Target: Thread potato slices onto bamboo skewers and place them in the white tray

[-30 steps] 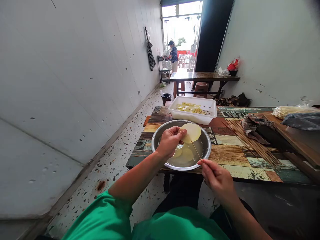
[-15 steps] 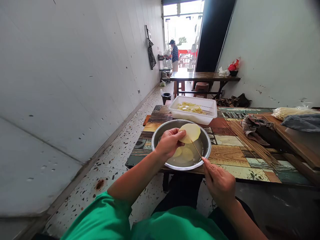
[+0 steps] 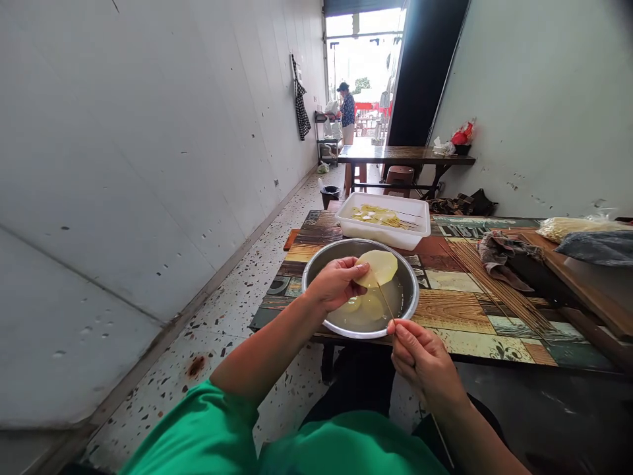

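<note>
Over a steel bowl [image 3: 411,310] of cloudy water, my left hand [image 3: 339,280] pinches a thin, pale yellow potato slice [image 3: 380,266] by its left side. My right hand [image 3: 425,353] is closed round a thin wooden skewer [image 3: 386,301]; its upper end meets the slice near the lower edge, and its tail sticks out below my wrist. Whether the tip has gone through the slice I cannot tell. More slices [image 3: 372,307] lie in the water under my hands. Behind the bowl, a white plastic tub [image 3: 383,235] holds slices and skewers.
Loose skewers [image 3: 494,284] lie on the patterned table [image 3: 448,307] at right, beside a crumpled cloth [image 3: 504,257] and a wooden board [image 3: 583,280]. Bagged food [image 3: 578,226] sits on the far right. A person [image 3: 347,112] stands by the doorway, beyond another table [image 3: 405,153].
My right hand has shifted left and slightly down along the skewer, whose tail now shows below my wrist. The slice stays in my left hand, marginally lower in view.
</note>
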### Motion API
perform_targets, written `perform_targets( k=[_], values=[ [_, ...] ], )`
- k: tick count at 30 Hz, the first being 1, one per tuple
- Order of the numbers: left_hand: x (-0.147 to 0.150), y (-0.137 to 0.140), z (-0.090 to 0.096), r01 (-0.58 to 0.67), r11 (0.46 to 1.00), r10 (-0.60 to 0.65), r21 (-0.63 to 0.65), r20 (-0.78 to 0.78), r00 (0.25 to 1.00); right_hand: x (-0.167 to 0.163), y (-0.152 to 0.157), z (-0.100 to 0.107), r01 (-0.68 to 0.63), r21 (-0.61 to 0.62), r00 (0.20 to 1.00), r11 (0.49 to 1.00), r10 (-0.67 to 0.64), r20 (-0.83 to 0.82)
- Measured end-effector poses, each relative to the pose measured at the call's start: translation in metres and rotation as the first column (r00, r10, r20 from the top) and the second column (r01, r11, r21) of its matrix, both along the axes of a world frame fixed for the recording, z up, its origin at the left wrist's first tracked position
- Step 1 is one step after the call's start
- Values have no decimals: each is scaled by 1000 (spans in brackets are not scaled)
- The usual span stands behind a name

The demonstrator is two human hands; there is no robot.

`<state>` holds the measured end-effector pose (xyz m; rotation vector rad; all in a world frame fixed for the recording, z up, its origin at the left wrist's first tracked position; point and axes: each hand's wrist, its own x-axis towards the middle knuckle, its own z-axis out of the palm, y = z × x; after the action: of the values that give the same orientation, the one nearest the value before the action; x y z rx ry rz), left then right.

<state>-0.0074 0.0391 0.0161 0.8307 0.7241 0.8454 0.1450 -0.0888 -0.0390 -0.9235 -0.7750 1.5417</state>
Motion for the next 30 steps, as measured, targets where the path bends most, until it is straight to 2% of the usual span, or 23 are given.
perform_targets(
  k=[3, 6, 8, 10, 11, 12, 13, 15, 16, 17, 18, 19, 20, 21, 23, 25, 27, 30],
  values=[
    [2, -4, 0, -4, 999, 5, 38, -22, 1000, -7, -1, 7, 96, 12, 993, 995, -97, 65],
    [9, -12, -1, 35, 997, -32, 73, -45, 998, -11, 0, 13, 112, -17, 994, 994, -112, 14],
    [14, -17, -3, 16, 996, -14, 87, -31, 999, -10, 1, 16, 124, -14, 992, 992, -123, 11],
    [17, -20, -5, -23, 996, 24, 86, -4, 1000, -6, 1, 16, 130, 30, 985, 991, -133, 106],
    [18, -20, -6, -30, 997, 29, 77, 9, 1000, -4, 0, 15, 138, 80, 967, 987, -152, 206],
    [18, -20, -7, -33, 997, 32, 63, 20, 999, 0, -1, 13, 154, 158, 920, 975, -200, 336],
    [18, -20, -7, -39, 998, 37, 44, 28, 999, 3, -1, 10, 167, 269, 833, 949, -281, 476],
    [17, -17, -7, -63, 998, 63, 18, 32, 998, 9, -3, 4, 143, 522, 543, 841, -508, 669],
    [17, -17, -7, -78, 997, 77, 17, 30, 997, 11, -4, 1, 104, 620, 392, 778, -605, 693],
    [16, -16, -6, -88, 996, 88, 25, 26, 996, 12, -5, 0, 64, 683, 281, 728, -669, 688],
    [17, -16, -5, -91, 995, 90, 39, 20, 996, 13, -6, -1, 40, 712, 225, 701, -701, 677],
    [17, -17, -4, -89, 994, 88, 65, 9, 996, 13, -8, -1, 36, 709, 225, 705, -697, 681],
    [18, -18, -3, -93, 990, 95, 107, -10, 995, 13, -10, 0, 53, 672, 277, 738, -658, 701],
    [18, -20, -3, -109, 980, 118, 167, -39, 992, 12, -11, 3, 78, 603, 375, 794, -584, 720],
    [20, -24, -4, -164, 932, 204, 323, -96, 974, 9, -16, 9, 115, 388, 627, 914, -370, 686],
    [20, -28, -6, -195, 874, 272, 446, -116, 955, 6, -20, 16, 113, 185, 828, 976, -196, 526],
    [18, -29, -7, -170, 855, 259, 490, -120, 958, 1, -23, 20, 116, 82, 925, 990, -137, 354],
    [16, -32, -5, -117, 859, 209, 499, -133, 969, -7, -22, 25, 134, 22, 967, 991, -135, 217]
  ],
)
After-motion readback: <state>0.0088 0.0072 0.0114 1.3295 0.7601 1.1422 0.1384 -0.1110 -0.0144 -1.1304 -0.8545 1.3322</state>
